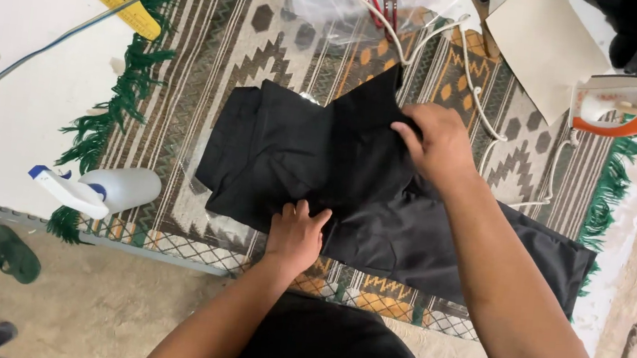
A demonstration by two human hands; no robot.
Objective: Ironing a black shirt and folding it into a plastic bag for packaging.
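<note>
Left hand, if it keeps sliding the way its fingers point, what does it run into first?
The left hand points up across the black garment; it would probably meet the raised fold there first.

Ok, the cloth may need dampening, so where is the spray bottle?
In the head view the white spray bottle lies on its side at the left, on the patterned rug's green fringe near the table's front edge, left of the black garment.

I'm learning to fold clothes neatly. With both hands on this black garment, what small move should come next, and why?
Probably a smoothing stroke: the left hand pins the near edge of the black garment while the right hand grips a raised fold near the top. That corner stands up and creases show, so pressing it flat seems the sensible step.
</note>
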